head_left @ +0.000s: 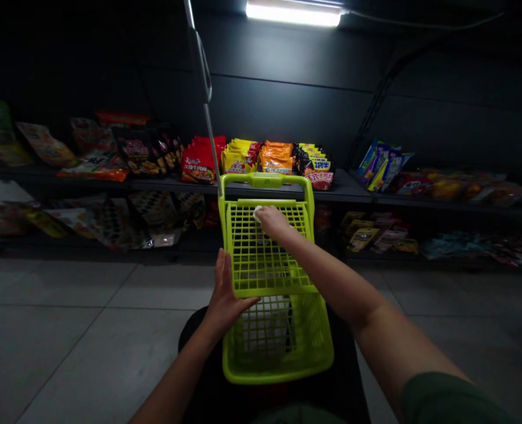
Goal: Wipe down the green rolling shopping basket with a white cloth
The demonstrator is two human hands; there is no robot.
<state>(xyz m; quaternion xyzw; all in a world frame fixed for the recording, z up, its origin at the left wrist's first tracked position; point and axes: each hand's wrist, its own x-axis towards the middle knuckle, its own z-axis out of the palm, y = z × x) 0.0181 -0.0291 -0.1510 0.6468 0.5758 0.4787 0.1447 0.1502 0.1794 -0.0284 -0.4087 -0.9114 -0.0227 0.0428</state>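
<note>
A lime-green plastic basket with an openwork frame [278,376] stands at the lower centre of the frame, its lattice panel [269,259] filling the upper part and its looped handle bar [265,180] at the top. The right hand [275,222] reaches in from the lower right, below a dark green sleeve [446,394], and rests on the upper middle of the panel; its grip is closed around a small crumpled white wad [257,214], whose material is too small to tell. The left hand [226,299] comes from the lower left and touches the basket's left side, its grip wide, fingers upright along the edge and thumb stretched across the panel's lower bar. A thin grey metal rod [210,135] rises from beside the handle bar to the top edge. Behind, on a dark shelf [344,184], stand red packets [203,154], yellow packets [242,156], orange packets [277,156] and black-and-yellow packets [316,165], left to right, and a white tube light [293,13] shines at the upper centre.
</note>
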